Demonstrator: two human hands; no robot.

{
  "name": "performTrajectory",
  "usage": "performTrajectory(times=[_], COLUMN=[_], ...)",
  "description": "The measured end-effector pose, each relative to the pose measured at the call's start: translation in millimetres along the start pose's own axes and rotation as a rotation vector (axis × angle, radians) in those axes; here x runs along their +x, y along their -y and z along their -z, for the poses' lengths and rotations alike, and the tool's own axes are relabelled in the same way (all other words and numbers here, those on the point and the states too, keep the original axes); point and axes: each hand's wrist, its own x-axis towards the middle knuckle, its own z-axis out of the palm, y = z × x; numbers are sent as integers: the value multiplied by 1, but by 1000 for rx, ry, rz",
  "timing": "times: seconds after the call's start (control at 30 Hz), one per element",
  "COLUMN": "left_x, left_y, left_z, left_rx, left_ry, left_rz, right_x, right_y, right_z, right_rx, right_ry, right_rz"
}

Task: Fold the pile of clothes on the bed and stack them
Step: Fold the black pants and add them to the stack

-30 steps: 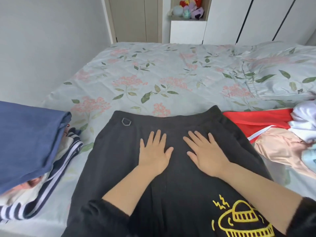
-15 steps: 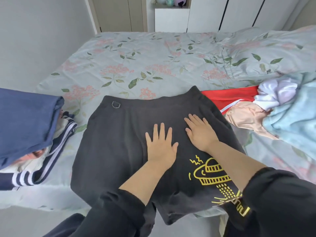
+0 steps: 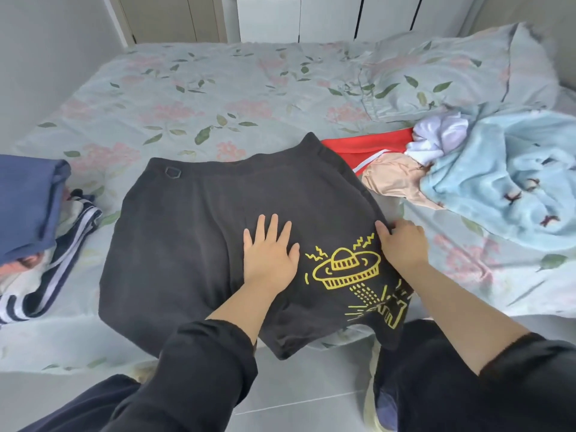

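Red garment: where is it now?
In the head view, the red garment lies right of centre on the bed, beside the black shorts' far right corner, behind the peach garment.

A home bedroom: a bed (image 3: 193,98) in floral sheets fills the middle, a matching pillow (image 3: 452,70) lies upper right, white wardrobe doors (image 3: 330,17) line the top, with tiled floor (image 3: 305,397) below.

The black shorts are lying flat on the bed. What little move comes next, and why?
Probably the right hand lifts the right edge of the black shorts and folds it leftward. The left hand lies flat on the middle, marking a crease line, and the right hand seems to pinch the edge beside the yellow print.
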Motion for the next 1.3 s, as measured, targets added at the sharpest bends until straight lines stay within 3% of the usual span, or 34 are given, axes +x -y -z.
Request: performTrajectory(times=[0.13,0.2,0.27,0.43,0.53,0.67,0.73,0.83,0.87,0.93,1.0,1.07,1.13,1.23,1.27,1.3], left_x=[0,1,1,1,2,3,2,2,1,1,1,1,1,2,1,1], left_y=[1,2,2,2,2,3,2,2,1,1,1,2,2,3,3,3], left_z=[2,1,0,-2,-3,-2,-2,-1,-1,0,0,0,0,0,0,0], left_rx=[-19,-25,-28,-25,-27,-16,-14,-8,-7,-2,1,3,7,16,18,23], left_ry=[-8,-10,-18,-38,-39,-35,-35,-31,-30,-28,-25,-23,-14,-1,4,8], left_rz=[2,5,3,3,7,9,10,12,14,15,13,7,-4,-4,-1,1], right_x=[6,9,8,7,9,1,-5,-13,-19,-31,-45,-55,-51,-34,-34,-40], right_y=[13,14,7,-25,-42,-57,-54,-42,-36,-23,-12,-11,-21,-17,-8,2], right_z=[15,20,26,48,54,48,48,51,50,41,24,5,-8,-10,-10,-13], right_rx=[304,483,598,590,672,796,613,-246,-415,-429,-200,-228,-326,-315,-309,-300], right_ry=[130,183,377,1002,1141,948,757,348,181,-39,-46,118,217,154,115,60], right_rz=[-43,-169,-275,-48,29,-198,-244,13,94,312,610,824,698,215,169,239])
